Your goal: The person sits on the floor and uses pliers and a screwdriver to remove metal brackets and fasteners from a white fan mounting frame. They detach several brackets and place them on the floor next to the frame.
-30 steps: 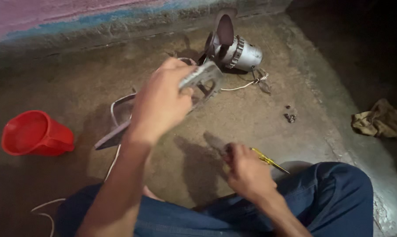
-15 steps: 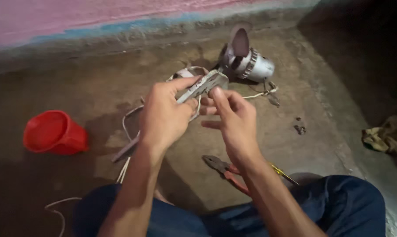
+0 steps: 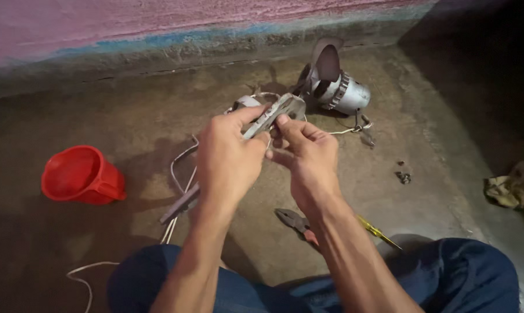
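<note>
The left hand [image 3: 230,159] is clamped round a grey metal bracket [image 3: 273,114], held above the floor [image 3: 128,124]; the right hand [image 3: 308,156] pinches its tip; it looks stiff, light and sharp-edged, best gripped mid-length; a motor [image 3: 343,93] lies at 1 o'clock, a red cup [image 3: 82,175] at 9, pliers [image 3: 296,221] and a screwdriver [image 3: 375,230] at 5; trailing wire [image 3: 178,168] could snag

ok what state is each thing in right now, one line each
left hand: closed around the grey metal part, holding it up off the floor
right hand: fingertips pinching the end of the grey metal part
red cup: on its side on the floor, mouth open
fan motor: lying on the floor, blade attached
pliers: lying on the floor, untouched
screwdriver: lying on the floor
rag: crumpled
</note>
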